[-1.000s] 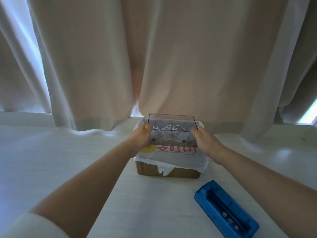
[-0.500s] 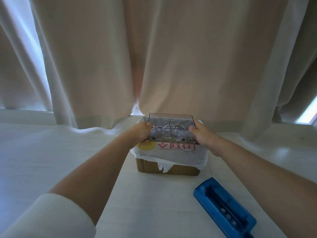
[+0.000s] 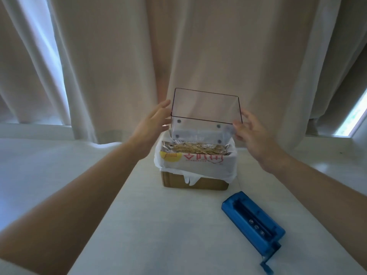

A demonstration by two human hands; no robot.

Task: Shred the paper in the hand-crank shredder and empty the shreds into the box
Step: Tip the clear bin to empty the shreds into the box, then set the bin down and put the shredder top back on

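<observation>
The clear plastic bin (image 3: 205,118) of the shredder is held upside down above the cardboard box (image 3: 195,180), its base with four round feet facing the camera and its open side down. The left hand (image 3: 152,124) presses flat against the bin's left wall, fingers (image 3: 163,105) extended. The right hand (image 3: 251,135) grips the right wall, fingers (image 3: 237,127) spread. The box, lined with a white plastic bag (image 3: 198,167), stands near the far edge of the bench (image 3: 149,225) and contains the shreds (image 3: 195,148). The blue shredder head (image 3: 253,225) lies on the bench toward the near right corner, apart from the box, its crank (image 3: 267,269) pointing toward the near edge.
</observation>
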